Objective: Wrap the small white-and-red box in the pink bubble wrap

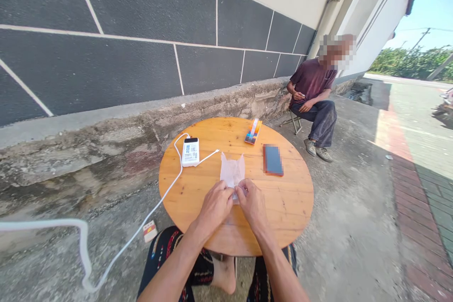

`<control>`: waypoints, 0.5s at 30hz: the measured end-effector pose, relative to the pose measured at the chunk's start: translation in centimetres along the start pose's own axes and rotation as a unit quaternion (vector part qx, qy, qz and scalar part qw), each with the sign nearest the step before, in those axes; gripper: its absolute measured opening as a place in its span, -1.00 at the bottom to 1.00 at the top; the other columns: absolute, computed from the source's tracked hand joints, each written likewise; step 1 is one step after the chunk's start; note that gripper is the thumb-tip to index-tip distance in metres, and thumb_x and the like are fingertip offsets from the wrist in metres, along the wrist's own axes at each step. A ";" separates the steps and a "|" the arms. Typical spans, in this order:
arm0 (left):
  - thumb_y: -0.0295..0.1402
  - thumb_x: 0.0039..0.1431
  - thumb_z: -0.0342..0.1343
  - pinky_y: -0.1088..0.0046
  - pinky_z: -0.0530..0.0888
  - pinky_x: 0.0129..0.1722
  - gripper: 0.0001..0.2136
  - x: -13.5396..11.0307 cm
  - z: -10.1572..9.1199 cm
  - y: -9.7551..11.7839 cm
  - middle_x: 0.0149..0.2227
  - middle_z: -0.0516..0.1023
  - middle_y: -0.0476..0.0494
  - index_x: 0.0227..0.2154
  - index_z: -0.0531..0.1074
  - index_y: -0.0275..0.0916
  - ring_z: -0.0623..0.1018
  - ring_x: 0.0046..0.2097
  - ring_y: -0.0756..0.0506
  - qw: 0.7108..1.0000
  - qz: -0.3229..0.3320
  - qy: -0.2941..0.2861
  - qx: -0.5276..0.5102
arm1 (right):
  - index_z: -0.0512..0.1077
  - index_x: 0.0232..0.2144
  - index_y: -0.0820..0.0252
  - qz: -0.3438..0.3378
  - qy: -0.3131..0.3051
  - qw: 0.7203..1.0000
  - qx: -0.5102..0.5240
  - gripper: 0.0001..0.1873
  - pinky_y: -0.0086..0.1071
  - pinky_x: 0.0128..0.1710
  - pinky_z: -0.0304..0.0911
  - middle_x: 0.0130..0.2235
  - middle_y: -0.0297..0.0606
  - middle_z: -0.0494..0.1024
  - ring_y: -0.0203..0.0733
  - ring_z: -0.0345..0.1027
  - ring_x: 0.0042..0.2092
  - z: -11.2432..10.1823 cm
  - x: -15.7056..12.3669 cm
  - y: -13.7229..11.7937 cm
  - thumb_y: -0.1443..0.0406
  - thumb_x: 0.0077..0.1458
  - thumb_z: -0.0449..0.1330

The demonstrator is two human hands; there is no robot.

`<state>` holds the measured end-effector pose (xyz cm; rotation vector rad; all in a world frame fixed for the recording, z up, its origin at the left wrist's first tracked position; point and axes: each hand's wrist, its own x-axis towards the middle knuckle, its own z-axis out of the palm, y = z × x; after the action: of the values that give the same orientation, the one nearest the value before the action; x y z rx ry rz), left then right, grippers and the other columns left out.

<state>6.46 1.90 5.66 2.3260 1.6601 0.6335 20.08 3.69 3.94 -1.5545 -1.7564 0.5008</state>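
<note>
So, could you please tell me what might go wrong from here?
The thin pale film, pinched between the left hand and right hand, looks flimsy and could tear if pulled hard. The long white cable runs off the table toward the ground, so a snag might drag the white device with it.

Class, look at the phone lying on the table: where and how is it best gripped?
Probably grip the phone by both long edges near the middle, the right hand coming from the near side after releasing the thin sheet. It lies flat, long edges running away from the person, so its narrower width suits one hand.
</note>
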 end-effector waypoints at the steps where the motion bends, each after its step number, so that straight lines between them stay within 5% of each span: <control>1: -0.50 0.19 -0.07 0.44 0.36 -0.20 -0.79 0.0 -0.1 0.0 -0.30 0.42 -0.12 -0.39 0.48 -0.20 0.45 -0.19 -0.08 1.000 0.001 -0.003 -0.006 | 0.43 -0.29 0.19 0.001 0.000 1.000 0.008 -0.82 -0.42 -0.37 0.13 -0.38 -0.23 0.54 -0.17 0.40 -0.35 0.0 0.0 0.0 0.26 0.11 0.06; 5: -0.50 0.19 -0.07 0.45 0.36 -0.22 -0.77 0.0 -0.4 -0.2 -0.31 0.41 -0.11 -0.34 0.50 -0.19 0.45 -0.20 -0.07 0.999 0.012 -0.011 -0.028 | 0.35 -0.05 0.29 0.007 -0.005 0.998 0.068 -0.63 -0.38 -0.34 0.20 -0.37 -0.20 0.54 -0.15 0.41 -0.35 0.1 0.2 0.6 0.25 0.12 0.04; 15: -0.51 0.19 -0.08 0.48 0.36 -0.24 -0.76 0.1 -0.6 -0.5 -0.34 0.39 -0.10 -0.39 0.49 -0.21 0.43 -0.25 -0.05 0.998 0.018 -0.016 -0.064 | 0.33 0.01 0.30 -0.004 -0.015 0.998 0.067 -0.59 -0.37 -0.34 0.26 -0.36 -0.21 0.56 -0.18 0.43 -0.39 0.4 0.1 -0.1 0.24 0.13 0.04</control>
<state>5.81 2.16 5.98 2.2673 1.5202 0.6866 19.74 3.87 3.73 -1.4531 -1.7146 0.6263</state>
